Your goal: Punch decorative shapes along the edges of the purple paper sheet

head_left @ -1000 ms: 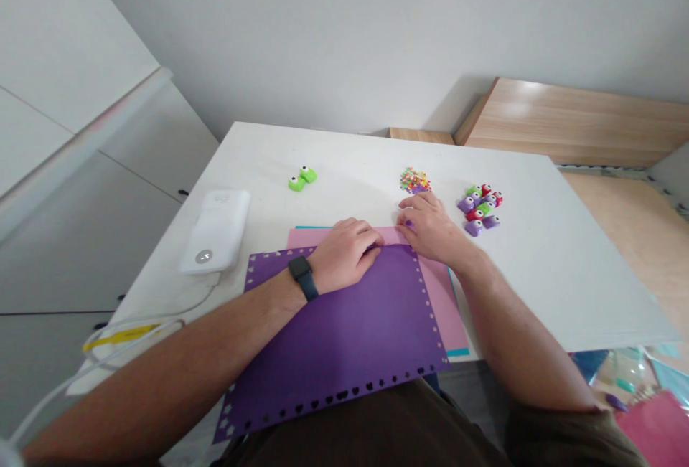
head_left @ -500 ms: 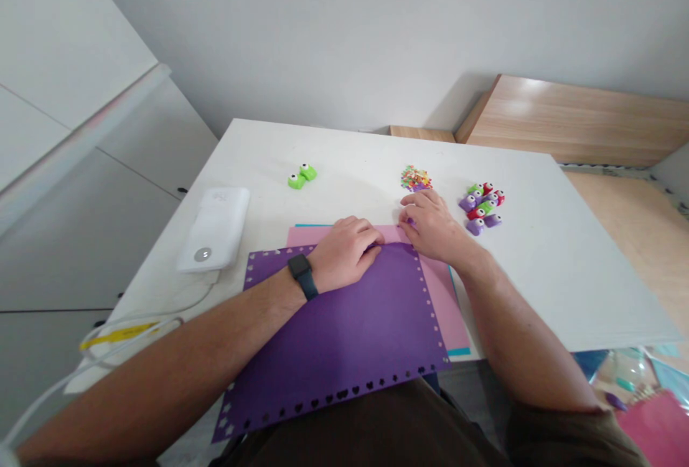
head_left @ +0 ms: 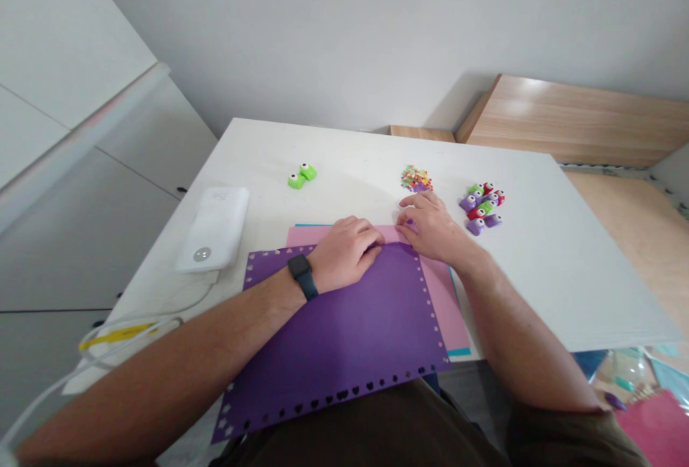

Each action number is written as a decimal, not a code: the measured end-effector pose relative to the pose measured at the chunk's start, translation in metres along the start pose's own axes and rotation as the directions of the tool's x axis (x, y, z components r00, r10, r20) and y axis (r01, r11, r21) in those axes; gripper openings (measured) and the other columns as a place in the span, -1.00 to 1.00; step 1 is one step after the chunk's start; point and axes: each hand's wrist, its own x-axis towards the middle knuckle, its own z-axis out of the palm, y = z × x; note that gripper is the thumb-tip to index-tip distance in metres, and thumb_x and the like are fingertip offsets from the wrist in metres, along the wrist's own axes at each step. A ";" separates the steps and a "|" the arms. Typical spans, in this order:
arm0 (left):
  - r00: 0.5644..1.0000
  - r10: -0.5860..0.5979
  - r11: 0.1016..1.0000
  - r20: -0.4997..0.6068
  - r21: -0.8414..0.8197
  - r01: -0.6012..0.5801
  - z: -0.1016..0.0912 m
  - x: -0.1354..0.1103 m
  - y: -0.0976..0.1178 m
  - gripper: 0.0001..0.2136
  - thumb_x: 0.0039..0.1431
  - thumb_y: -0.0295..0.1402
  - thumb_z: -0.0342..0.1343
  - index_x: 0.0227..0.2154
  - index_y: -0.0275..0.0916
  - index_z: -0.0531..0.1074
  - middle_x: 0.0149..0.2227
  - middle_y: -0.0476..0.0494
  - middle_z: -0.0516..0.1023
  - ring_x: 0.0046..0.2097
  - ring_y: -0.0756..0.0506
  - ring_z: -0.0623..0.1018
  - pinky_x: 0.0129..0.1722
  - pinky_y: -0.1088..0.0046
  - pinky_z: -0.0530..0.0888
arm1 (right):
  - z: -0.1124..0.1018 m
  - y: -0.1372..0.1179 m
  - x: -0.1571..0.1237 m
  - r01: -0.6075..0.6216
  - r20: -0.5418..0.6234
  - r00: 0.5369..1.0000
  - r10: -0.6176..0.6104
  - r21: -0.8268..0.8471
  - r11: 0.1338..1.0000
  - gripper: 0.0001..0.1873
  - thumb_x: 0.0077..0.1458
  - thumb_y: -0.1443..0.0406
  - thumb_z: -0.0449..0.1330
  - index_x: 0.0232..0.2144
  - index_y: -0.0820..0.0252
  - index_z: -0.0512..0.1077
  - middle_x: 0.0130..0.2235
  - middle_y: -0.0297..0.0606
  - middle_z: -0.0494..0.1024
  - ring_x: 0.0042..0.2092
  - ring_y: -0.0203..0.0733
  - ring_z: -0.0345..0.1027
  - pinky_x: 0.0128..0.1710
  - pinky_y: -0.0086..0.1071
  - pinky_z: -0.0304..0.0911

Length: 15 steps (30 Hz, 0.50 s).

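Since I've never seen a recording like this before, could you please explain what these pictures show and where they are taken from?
No machine is involved: these are a person's bare hands, seen by one camera worn on the head, looking forward and down. The left hand rests on a purple sheet with a punched border, which lies over pink paper. The right hand appears to pinch a small purple piece. On the white table nearby are craft punches and a pile of confetti.

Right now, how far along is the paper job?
Done: the purple sheet has punched borders. In hand: the left hand and right hand rest at its top edge, over the pink sheet. Remaining: the punches and paper confetti lie aside.
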 end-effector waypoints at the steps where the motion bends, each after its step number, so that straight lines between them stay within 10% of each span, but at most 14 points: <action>1: 1.000 0.000 1.000 -0.002 0.001 0.000 0.000 0.000 0.000 -0.88 0.42 -0.40 0.12 -0.12 -0.20 0.55 -0.12 -0.20 0.60 -0.03 -0.19 0.53 0.07 0.16 0.47 | 0.000 0.000 0.000 -0.003 0.002 1.000 0.003 0.007 1.000 -0.88 0.27 0.33 0.27 -0.32 0.12 0.62 0.03 -0.05 0.61 0.12 0.13 0.35 0.18 0.04 0.30; 15: 1.000 -0.002 1.000 0.003 0.016 0.002 0.000 0.000 0.000 -0.88 0.43 -0.39 0.12 -0.12 -0.22 0.56 -0.12 -0.20 0.60 -0.04 -0.20 0.53 0.05 0.15 0.46 | 0.002 -0.001 0.002 -0.005 -0.010 1.000 0.005 -0.008 1.000 -0.86 0.28 0.38 0.20 -0.27 0.17 0.58 0.02 -0.01 0.60 0.14 0.13 0.33 0.20 0.02 0.26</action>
